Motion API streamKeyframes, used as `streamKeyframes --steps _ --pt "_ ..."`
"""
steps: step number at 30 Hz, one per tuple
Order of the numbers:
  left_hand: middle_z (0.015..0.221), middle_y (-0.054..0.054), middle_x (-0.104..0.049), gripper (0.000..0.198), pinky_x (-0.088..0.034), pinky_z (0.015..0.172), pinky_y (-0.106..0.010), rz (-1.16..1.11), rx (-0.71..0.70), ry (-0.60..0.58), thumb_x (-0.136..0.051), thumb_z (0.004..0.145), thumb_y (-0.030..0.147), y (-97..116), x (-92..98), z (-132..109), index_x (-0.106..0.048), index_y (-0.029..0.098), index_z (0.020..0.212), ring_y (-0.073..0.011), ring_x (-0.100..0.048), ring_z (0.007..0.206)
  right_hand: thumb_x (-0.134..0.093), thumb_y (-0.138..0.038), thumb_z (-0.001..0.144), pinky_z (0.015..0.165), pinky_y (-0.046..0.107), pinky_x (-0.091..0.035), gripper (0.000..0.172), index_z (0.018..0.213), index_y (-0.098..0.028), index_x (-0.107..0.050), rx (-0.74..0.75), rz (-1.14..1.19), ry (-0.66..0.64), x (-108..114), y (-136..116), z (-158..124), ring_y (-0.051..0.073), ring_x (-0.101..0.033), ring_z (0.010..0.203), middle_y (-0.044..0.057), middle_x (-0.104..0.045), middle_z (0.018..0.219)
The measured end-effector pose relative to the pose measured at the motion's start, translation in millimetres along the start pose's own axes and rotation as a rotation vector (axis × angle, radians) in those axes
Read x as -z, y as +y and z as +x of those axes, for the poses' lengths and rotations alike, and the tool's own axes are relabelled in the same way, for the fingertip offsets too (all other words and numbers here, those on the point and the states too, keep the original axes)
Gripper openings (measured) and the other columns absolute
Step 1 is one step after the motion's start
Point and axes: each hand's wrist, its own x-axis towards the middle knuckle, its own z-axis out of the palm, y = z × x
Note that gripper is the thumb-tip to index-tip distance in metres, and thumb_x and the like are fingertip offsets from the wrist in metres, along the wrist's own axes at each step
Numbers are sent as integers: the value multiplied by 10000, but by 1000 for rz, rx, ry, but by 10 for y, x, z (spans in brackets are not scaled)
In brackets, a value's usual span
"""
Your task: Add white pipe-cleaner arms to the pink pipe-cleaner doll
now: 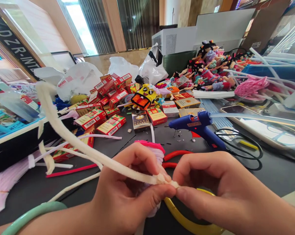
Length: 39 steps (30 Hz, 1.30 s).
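Observation:
My left hand (130, 192) pinches a thick cream pipe cleaner (113, 164) between thumb and forefinger, close to its bent, knotted-looking end. The long free part rises to the upper left. With thumb and forefinger closed, my right hand (218, 182) grips the tip of that same end, almost touching the left fingertips. Behind the left fingers sits a lilac fuzzy piece with a hot pink top (156, 150), partly hidden. Red loop handles (174, 156) and a yellow loop (186, 218) lie on the table beneath and between my hands.
A blue glue gun (196, 127) with a black cord lies beyond my right hand. Red small boxes (110, 124) pile up ahead, near a yellow fuzzy character (145, 96). Fuzzy dolls (211, 68) heap at the back right. Lilac pipe cleaners (7, 182) lie at left.

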Motion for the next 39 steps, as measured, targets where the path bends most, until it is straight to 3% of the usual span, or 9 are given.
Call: streamKeyframes --steps 5,12,19,26,30,35,39 --pt "677 32 -704 206 -530 544 -170 -8 45 33 -779 763 111 45 -6 14 -599 212 760 -105 -649 606 -612 -247 784 425 179 -344 126 665 -209 -619 126 -57 23 5 -27 11 86 -474 497 -26 -565 567" --pt "691 34 -673 249 -525 566 -137 -83 72 62 -765 673 17 79 -47 86 -606 185 762 -83 -637 610 -625 -311 774 415 182 -324 170 662 -192 -577 47 116 49 -11 -56 68 77 -403 462 -41 -480 529" --pt "729 45 -688 249 -535 607 -127 -141 100 36 -706 724 -11 31 -57 64 -611 197 823 -75 -657 664 -605 -302 790 403 175 -273 212 623 -184 -548 108 15 141 -12 9 61 64 -353 469 -53 -463 531" --pt "769 19 -723 134 -571 700 -145 -253 110 64 -691 820 62 41 -72 55 -662 188 854 -89 -703 734 -715 -481 771 431 203 -360 337 644 -191 -601 108 -130 270 22 98 29 100 -450 496 -32 -516 536" --pt "757 13 -715 129 -573 686 -148 -265 125 67 -718 794 71 58 -85 60 -663 178 840 -95 -698 723 -716 -558 762 434 209 -380 382 697 -189 -642 117 -183 325 58 132 -23 112 -482 507 -26 -527 538" --pt "798 43 -690 323 -570 689 -143 -184 87 6 -695 721 -57 26 -80 62 -627 215 880 -83 -686 732 -710 -553 767 414 206 -361 374 700 -193 -631 118 -166 332 33 88 -6 105 -465 481 -31 -517 528" --pt "813 39 -719 287 -576 727 -134 -233 114 34 -693 756 -41 6 -83 60 -667 215 884 -79 -708 756 -670 -438 799 393 193 -304 307 642 -196 -565 117 -69 255 -3 31 71 84 -395 452 -41 -485 515"
